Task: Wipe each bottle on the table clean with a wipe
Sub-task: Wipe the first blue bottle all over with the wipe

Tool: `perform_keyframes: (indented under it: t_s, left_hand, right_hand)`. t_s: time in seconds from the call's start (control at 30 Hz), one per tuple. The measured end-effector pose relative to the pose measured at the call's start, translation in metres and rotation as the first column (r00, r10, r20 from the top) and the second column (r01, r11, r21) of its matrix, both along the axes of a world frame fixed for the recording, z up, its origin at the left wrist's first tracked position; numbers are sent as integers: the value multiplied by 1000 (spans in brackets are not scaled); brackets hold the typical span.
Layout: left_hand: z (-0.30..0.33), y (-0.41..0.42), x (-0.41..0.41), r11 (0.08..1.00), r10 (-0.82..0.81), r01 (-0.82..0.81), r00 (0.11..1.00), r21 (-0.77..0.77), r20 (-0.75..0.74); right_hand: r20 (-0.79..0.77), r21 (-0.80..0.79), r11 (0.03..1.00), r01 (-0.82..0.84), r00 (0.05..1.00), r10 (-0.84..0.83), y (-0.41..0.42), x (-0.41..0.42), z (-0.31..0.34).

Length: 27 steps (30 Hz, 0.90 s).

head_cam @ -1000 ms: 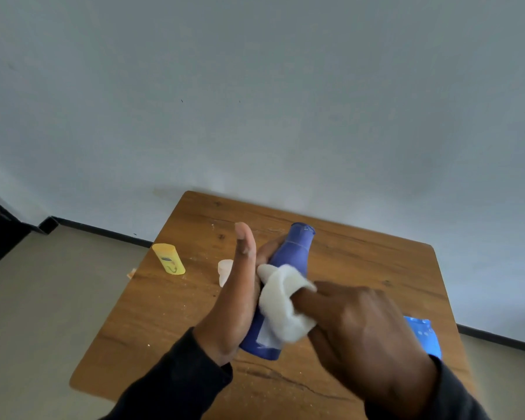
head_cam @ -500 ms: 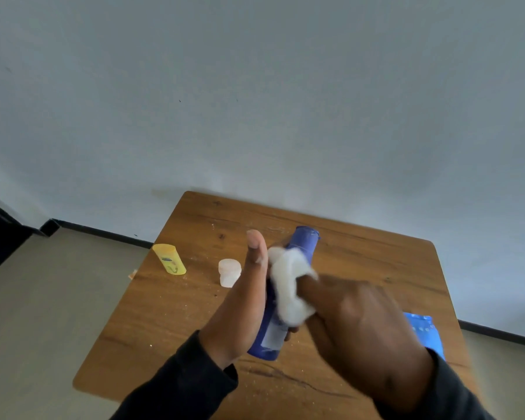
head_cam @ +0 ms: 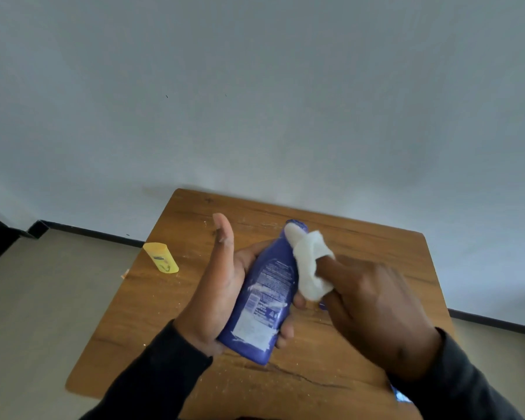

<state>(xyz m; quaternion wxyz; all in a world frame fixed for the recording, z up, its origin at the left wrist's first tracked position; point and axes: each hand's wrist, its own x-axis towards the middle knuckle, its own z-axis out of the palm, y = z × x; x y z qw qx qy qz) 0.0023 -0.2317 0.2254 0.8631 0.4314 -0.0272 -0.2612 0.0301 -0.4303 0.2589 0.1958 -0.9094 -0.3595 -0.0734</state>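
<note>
Head view: left hand (head_cam: 222, 295) cradles the blue lotion bottle (head_cam: 262, 301) above the table (head_cam: 361, 262), label side up. Fingers curl under and round the bottle's right edge, fingertips showing at its lower right; thumb sticks straight up, off the bottle. Bottle is tilted, cap end pointing away toward the far table edge, base nearest the camera. Back label is partly torn, white patches near the base.

Right hand (head_cam: 373, 307) pinches a bunched white wipe (head_cam: 311, 268), wrapped over the extended fingers. Wipe is pressed against the bottle's neck and upper right shoulder, its tip reaching the cap. Cap is mostly hidden by the wipe.

Yellow bottle (head_cam: 161, 257) stands tilted near the left edge of the table, well apart from both hands, untouched. A small blue item (head_cam: 402, 396) peeks out beside the right sleeve (head_cam: 455, 386) near the bottom; can't tell what it is. Another sliver of blue shows just under the right hand's fingers, unidentifiable.

Table is brown wood, with a dark crack along the near side and pale crumbs scattered over it. Both sleeves are dark. Behind the table is a plain pale wall (head_cam: 255, 101), with dark skirting where it meets the beige floor (head_cam: 43, 298).
</note>
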Motion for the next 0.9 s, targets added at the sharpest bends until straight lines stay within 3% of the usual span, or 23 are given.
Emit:
perform_keyframes:
  t_s: [0.1,0.23,0.37,0.5,0.6,0.77,0.9]
  left_hand:
    - [-1,1,0,999,44,-44,999,-11,-14]
    - [3,1,3,1000,25,-25,1000,-19,2]
    - [2,2,5,996,61,-63,998,-56,-28]
    - [5,-1,5,995,58,-60,998,-77,-28]
    - [6,-3,5,993,98,-102,993,-62,-62]
    - [6,-4,4,992,98,-103,993,-79,-69]
    - [9,-4,5,989,119,-127,988,-77,-102]
  right_hand:
    - [-68,-11,983,-186,980,185,7,-18,-7]
    - [-8,27,999,-43,999,43,-2,-3,-1]
    - [-70,32,981,-193,978,194,3,-19,-7]
    - [-42,51,997,-65,997,68,-5,-10,-2]
    - [-93,56,979,-196,975,200,-1,-20,-8]
    - [-64,85,993,-85,994,91,-7,-12,-6]
    - [-128,113,969,-219,964,233,-3,-23,-10]
